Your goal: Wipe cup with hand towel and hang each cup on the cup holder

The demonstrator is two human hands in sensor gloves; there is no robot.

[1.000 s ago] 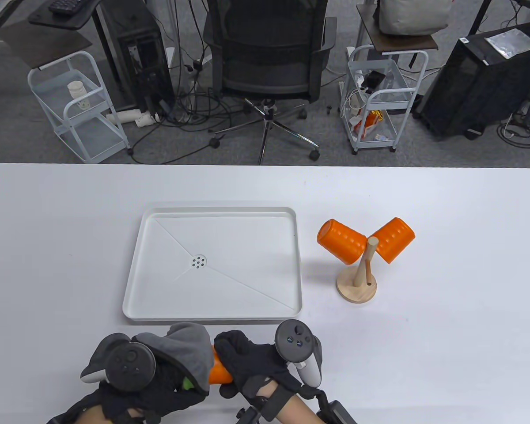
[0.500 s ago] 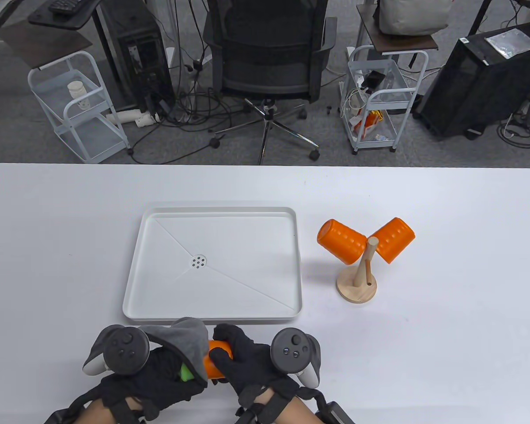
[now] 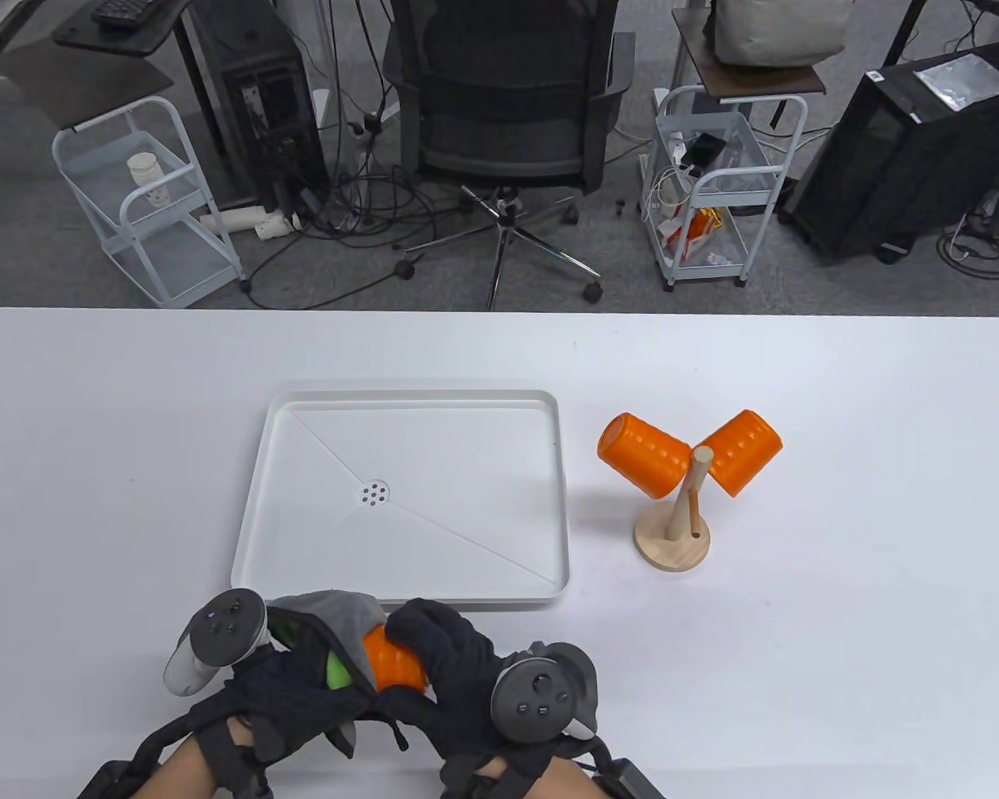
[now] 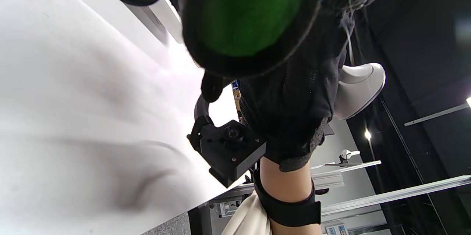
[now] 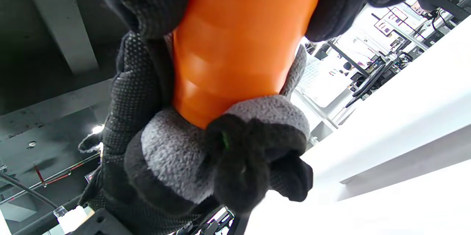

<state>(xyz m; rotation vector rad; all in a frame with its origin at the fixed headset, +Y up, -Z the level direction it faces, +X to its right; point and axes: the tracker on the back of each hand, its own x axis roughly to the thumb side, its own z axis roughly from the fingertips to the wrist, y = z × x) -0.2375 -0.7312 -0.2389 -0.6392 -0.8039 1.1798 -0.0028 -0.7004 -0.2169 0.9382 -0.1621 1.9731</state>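
Note:
Near the table's front edge my right hand [image 3: 454, 666] grips an orange ribbed cup [image 3: 393, 659] lying on its side; the same cup [image 5: 235, 40] fills the right wrist view. My left hand [image 3: 300, 687] holds a grey hand towel [image 3: 345, 616] with a green side [image 3: 337, 670] wrapped over the cup's left end. The towel [image 5: 176, 154] covers the cup's mouth. In the left wrist view the towel's green side [image 4: 254, 10] bulges out of my glove. Two more orange cups [image 3: 643, 455] [image 3: 743, 451] hang on the wooden cup holder [image 3: 676, 533] at the right.
A white drain tray [image 3: 250, 549] lies just beyond my hands, at the table's middle. The white table [image 3: 841, 624] stretches to the right of the holder. An office chair [image 3: 508, 108], two wire carts and computer cases stand on the floor behind.
Both hands have turned the cup and towel against each other. My right wrist has rolled so its tracker sits lower, and my left tracker has swung up and left.

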